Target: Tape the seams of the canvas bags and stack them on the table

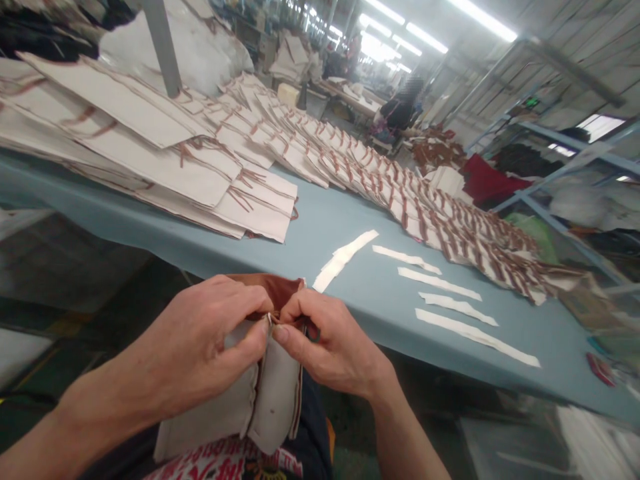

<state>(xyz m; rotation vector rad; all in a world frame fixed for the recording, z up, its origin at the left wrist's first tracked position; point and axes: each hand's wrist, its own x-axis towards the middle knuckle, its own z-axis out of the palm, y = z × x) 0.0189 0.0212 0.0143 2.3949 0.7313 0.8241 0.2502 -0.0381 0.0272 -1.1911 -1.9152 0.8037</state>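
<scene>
A cream fabric piece with brown edging point(277, 393) hangs in front of my body, below the table's near edge. My left hand point(220, 327) pinches its top edge between thumb and forefinger. Right beside it, my right hand point(325, 333) pinches the same edge, and the two thumbs almost meet. Brown lining point(265, 287) shows behind my fingertips. Exactly what lies between the fingertips is partly hidden.
On the blue-covered table point(320, 207), a stack of cream fabric pieces point(165, 173) lies left. Overlapping rows of brown-tied pieces point(360, 167) run along the back. Several white strips point(450, 283) lie nearer. A grey post point(163, 47) stands at left; a person point(403, 110) is farther off.
</scene>
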